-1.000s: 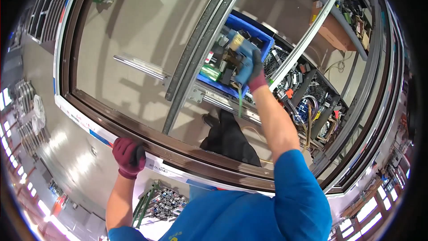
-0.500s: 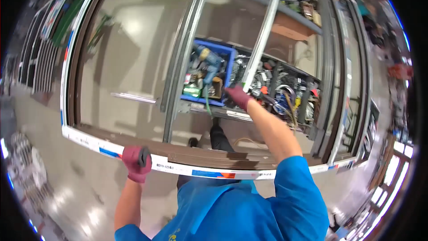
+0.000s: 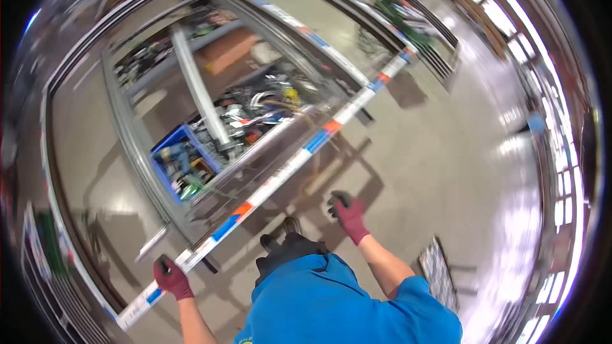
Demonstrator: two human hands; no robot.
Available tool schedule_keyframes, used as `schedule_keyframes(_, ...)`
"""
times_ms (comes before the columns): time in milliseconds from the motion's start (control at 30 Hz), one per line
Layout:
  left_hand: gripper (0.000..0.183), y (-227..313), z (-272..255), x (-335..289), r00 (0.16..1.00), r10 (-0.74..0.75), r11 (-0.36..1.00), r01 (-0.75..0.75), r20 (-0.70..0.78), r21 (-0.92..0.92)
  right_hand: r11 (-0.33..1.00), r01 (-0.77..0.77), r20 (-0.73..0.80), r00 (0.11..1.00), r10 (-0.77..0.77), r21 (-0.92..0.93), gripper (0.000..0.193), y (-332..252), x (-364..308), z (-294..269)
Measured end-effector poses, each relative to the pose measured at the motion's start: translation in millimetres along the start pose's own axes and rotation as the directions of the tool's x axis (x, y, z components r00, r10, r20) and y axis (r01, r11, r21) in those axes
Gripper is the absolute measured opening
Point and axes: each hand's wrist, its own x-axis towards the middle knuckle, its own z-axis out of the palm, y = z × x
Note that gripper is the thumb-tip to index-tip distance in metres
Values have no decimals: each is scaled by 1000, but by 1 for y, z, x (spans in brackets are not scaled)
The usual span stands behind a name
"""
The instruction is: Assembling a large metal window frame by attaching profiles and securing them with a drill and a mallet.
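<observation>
Left hand [image 3: 172,278] closed on the near edge of the metal frame [image 3: 284,175], toward its left corner; right hand [image 3: 348,212] empty, fingers loosely curled, well outside the frame's near edge. Change: right hand has let go of the drill [image 3: 181,155], which lies in the blue bin [image 3: 199,145], seen through the frame's opening. Means only the frame is held.

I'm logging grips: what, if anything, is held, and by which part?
The right hand holds nothing. The left hand is at the near frame rail; whether it grips cannot be told.
</observation>
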Motion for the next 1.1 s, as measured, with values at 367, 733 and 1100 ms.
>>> schedule_keyframes(367,37,-10,12,15,947,289,943,-256,-138,212,434,-900,-218,419,881,26,47,327,-350,-123)
schedule_keyframes(733,37,146,39,-141,786,399,765,-569,472,301,294,-770,-86,299,950,567,37,425,-524,-140)
schedule_keyframes(1100,27,274,168,-360,26,68,669,-743,997,-26,325,-555,-155,330,931,766,38,491,-455,-257)
